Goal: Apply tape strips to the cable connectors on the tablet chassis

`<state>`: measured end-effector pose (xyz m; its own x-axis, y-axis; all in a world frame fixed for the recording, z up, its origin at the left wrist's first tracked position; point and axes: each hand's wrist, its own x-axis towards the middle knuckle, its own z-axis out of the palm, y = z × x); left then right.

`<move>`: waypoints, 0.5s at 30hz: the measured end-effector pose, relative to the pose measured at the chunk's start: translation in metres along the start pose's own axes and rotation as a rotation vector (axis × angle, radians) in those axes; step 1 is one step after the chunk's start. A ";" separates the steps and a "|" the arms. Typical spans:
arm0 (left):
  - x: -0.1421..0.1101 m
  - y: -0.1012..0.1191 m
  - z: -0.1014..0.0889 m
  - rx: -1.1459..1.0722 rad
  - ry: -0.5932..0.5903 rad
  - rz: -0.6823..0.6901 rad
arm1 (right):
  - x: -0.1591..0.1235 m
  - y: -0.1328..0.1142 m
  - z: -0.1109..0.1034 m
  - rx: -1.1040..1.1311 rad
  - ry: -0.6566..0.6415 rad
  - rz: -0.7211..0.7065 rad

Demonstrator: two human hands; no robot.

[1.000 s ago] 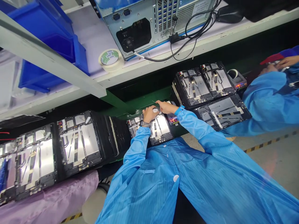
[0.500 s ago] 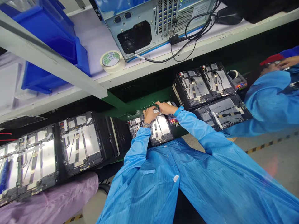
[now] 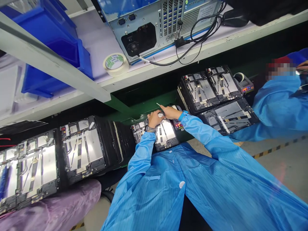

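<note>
An opened laptop-like device [image 3: 166, 133], with a silver metal plate and black flat cables, lies before me against my blue coat. My left hand [image 3: 154, 119], a watch on its wrist, rests over the device's upper edge, fingers bent and pressed together. Whatever its fingertips pinch is too small to make out. Close beside it, my right hand [image 3: 169, 112] is closed around a thin pale stick-like tool [image 3: 158, 104], whose end sticks out up and left. The tool's other end is hidden by the hand. Another opened device [image 3: 137, 131] shows partly behind my left wrist.
Stacks of similar devices stand left [image 3: 81, 147] and right [image 3: 199, 91]. A unit with lit digits [image 3: 178, 124] sits beside my right wrist. Above, a shelf [image 3: 154, 75] carries a computer case [image 3: 141, 35], a tape roll [image 3: 115, 64] and blue bins [image 3: 57, 48]. A co-worker's blue sleeve [image 3: 279, 102] is at right.
The thin tool in my right hand has turned slightly, its outer end now looking wider. My hands stay almost in place. At the right, the co-worker's hand has shifted.
</note>
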<state>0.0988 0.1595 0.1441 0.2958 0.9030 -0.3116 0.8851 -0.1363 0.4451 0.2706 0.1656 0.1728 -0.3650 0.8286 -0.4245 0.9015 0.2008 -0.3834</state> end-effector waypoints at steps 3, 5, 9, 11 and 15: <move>0.000 0.000 0.000 -0.009 0.003 0.003 | -0.001 -0.001 0.000 0.006 -0.001 0.014; -0.001 0.000 0.000 -0.013 0.005 0.010 | -0.002 -0.003 0.000 0.005 -0.001 0.020; -0.001 0.001 -0.001 -0.008 -0.004 0.005 | -0.004 -0.009 0.003 0.004 0.014 0.042; -0.001 0.002 -0.001 -0.006 -0.009 -0.008 | -0.005 -0.010 0.003 0.017 0.028 0.065; -0.003 0.003 -0.003 -0.012 -0.009 -0.012 | -0.003 0.002 0.005 0.087 0.081 0.197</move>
<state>0.0999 0.1577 0.1489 0.2887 0.9006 -0.3248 0.8840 -0.1205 0.4516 0.2723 0.1605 0.1697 -0.1614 0.8872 -0.4323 0.9288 -0.0115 -0.3703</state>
